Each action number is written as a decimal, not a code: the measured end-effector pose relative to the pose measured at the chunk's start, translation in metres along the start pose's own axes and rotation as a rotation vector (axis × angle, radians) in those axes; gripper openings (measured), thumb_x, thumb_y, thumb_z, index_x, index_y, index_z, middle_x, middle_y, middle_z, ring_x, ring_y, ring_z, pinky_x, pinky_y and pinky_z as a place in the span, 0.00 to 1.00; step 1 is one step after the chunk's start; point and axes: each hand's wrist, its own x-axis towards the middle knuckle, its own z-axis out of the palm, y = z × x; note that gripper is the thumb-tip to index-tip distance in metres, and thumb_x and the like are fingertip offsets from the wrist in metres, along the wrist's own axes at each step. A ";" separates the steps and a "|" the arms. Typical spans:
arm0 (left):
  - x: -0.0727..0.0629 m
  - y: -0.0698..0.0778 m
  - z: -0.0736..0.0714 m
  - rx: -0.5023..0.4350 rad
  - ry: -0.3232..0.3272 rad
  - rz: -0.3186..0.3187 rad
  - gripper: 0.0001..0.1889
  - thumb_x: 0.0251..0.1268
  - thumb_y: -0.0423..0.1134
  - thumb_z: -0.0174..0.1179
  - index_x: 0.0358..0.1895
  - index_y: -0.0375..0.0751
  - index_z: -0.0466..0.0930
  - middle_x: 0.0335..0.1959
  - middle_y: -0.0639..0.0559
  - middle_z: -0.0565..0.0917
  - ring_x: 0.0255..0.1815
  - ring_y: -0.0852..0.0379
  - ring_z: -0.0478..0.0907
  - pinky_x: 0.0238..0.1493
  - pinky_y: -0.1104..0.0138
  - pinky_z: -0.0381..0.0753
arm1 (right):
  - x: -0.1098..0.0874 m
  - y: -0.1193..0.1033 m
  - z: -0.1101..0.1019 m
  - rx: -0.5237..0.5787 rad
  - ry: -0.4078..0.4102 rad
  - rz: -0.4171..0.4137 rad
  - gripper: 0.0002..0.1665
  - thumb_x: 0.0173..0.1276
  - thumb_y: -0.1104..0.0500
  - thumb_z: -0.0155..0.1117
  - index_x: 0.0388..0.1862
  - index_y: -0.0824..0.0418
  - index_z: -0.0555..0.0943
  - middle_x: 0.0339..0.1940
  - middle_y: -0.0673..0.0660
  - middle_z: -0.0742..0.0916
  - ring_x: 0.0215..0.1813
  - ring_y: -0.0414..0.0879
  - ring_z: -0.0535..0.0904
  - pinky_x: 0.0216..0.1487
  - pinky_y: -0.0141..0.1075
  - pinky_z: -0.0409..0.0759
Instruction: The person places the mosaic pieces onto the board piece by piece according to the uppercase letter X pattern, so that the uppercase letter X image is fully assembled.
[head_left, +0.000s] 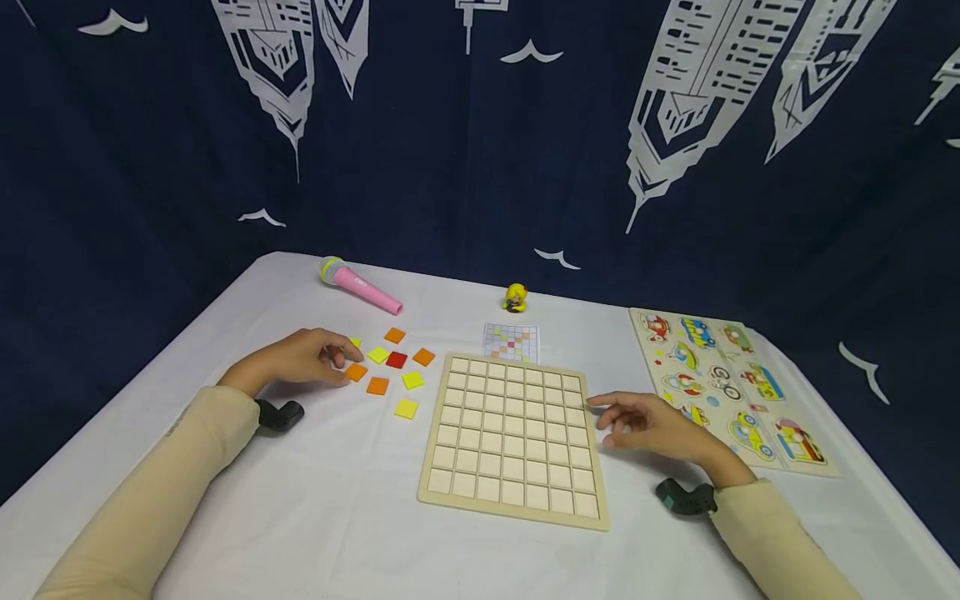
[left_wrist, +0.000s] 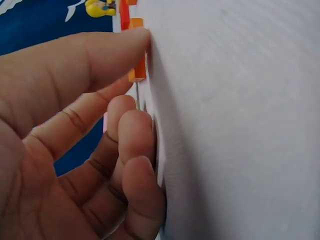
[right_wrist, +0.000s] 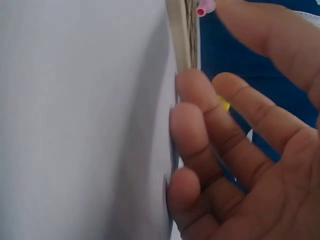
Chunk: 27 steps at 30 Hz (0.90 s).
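Note:
Loose square tiles in yellow, orange and red lie on the white table, among them a red tile and a yellow tile. My left hand rests at their left side, thumb and index finger spread around an orange tile. In the left wrist view a gap shows between thumb and index finger, with orange tile beyond them. A wooden grid board with bare square cells lies to the right of the tiles. Beside its right edge my right hand rests with loosely bent fingers, holding nothing.
Behind the board lies a small printed card with a coloured grid. A yellow toy figure and a pink microphone stand and lie farther back. On the right is a picture puzzle board. A dark blue curtain hangs behind.

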 end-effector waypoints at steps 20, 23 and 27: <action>-0.002 -0.016 0.008 -0.114 0.072 0.018 0.17 0.64 0.36 0.75 0.54 0.35 0.88 0.33 0.53 0.78 0.35 0.53 0.72 0.38 0.66 0.70 | -0.003 0.001 0.015 -0.120 0.052 0.041 0.35 0.65 0.65 0.82 0.69 0.74 0.80 0.40 0.51 0.79 0.36 0.46 0.71 0.36 0.35 0.71; -0.001 -0.016 0.010 -0.120 0.084 0.024 0.16 0.64 0.37 0.75 0.53 0.35 0.89 0.32 0.53 0.78 0.34 0.53 0.72 0.37 0.66 0.69 | -0.002 0.001 0.016 -0.124 0.062 0.051 0.36 0.64 0.64 0.82 0.69 0.74 0.80 0.40 0.51 0.79 0.36 0.46 0.72 0.36 0.35 0.71; -0.001 -0.015 0.010 -0.121 0.102 0.021 0.15 0.64 0.38 0.76 0.51 0.36 0.89 0.30 0.53 0.77 0.33 0.54 0.71 0.36 0.66 0.68 | -0.002 0.000 0.016 -0.139 0.079 0.054 0.38 0.64 0.64 0.83 0.69 0.75 0.79 0.40 0.52 0.80 0.35 0.45 0.72 0.37 0.35 0.72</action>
